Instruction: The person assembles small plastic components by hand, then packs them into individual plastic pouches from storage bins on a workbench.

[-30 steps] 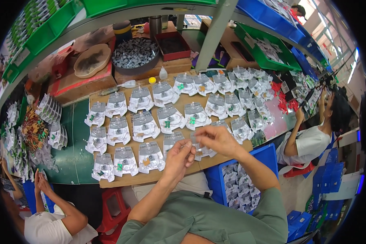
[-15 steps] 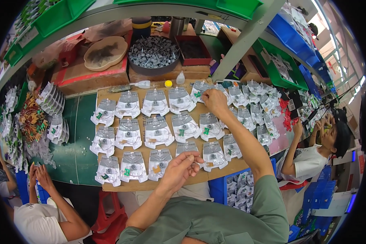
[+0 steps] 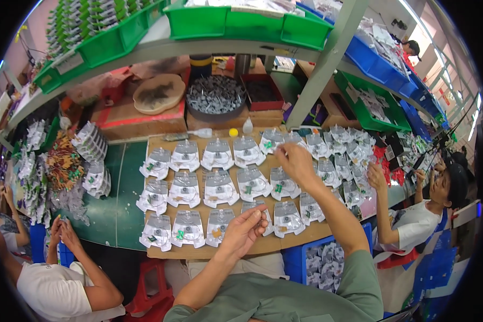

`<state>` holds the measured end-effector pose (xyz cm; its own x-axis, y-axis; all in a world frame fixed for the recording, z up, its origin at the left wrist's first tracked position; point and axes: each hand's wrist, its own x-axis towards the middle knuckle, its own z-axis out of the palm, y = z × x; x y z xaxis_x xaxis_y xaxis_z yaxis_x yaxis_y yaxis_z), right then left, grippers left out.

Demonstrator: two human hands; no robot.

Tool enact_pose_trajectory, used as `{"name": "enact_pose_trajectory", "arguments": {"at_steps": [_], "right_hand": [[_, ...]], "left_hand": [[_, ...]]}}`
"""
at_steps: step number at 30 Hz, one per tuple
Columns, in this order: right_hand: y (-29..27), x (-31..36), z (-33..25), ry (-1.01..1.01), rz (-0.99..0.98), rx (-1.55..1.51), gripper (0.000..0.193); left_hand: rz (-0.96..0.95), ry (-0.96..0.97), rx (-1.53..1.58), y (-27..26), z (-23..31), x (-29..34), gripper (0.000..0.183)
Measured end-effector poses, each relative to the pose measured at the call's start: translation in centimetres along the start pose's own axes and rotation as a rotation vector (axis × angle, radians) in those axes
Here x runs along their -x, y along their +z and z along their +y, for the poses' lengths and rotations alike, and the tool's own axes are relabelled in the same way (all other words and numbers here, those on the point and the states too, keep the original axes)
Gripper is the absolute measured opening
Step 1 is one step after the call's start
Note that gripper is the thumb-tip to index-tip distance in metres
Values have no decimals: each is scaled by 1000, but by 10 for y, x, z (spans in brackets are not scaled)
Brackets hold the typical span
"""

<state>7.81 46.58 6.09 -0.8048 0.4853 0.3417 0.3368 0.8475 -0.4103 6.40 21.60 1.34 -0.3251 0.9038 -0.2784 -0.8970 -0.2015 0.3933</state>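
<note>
Rows of grey-and-white plastic housings (image 3: 218, 188) lie on a brown cardboard sheet (image 3: 161, 144), several with small green circuit boards (image 3: 277, 188) and thin wires. My right hand (image 3: 299, 165) is over the far rows, fingers pinched together just on the near side of a housing (image 3: 271, 140) with a green board. Whatever those fingertips hold is too small to make out. Closer to me, my left hand (image 3: 245, 232) is half curled above the nearest row, thumb pressed against the fingers. Its contents cannot be made out, and it partly covers a housing (image 3: 252, 206).
Behind the cardboard are a round pan of grey parts (image 3: 216, 96), a white bottle (image 3: 247, 126) and a yellow cap (image 3: 233, 132). A shelf post (image 3: 327, 70) rises at the right. Co-workers sit on both sides. A blue crate (image 3: 298, 263) stands beside me.
My right hand has drawn back slightly from the far-row housing toward me. My left fingers have curled in more. The view has shifted, showing more of the upper shelf.
</note>
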Motion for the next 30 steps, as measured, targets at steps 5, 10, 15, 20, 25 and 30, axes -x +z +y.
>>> {"name": "enact_pose_trajectory", "arguments": {"at_steps": [5,10,15,20,25,30], "right_hand": [[-36,85,-66,-193,-82,-324,12],[-25,137,-80,-354,-117,-251,22],[-26,145,-76,-263,-128,-238,22],[-23,151,-63,-251,-162,-312,16],[-25,150,-55,-214,-225,-227,10],[-28,150,-53,-264,-163,-213,16]], "left_hand": [[38,53,154,-16,-6,-17,31],[83,58,118,-10,-18,-29,32],[222,91,81,6,-31,-28,34],[131,107,49,6,-39,-29,35],[165,113,52,16,-44,-31,34],[192,116,61,16,-44,-33,33]]}}
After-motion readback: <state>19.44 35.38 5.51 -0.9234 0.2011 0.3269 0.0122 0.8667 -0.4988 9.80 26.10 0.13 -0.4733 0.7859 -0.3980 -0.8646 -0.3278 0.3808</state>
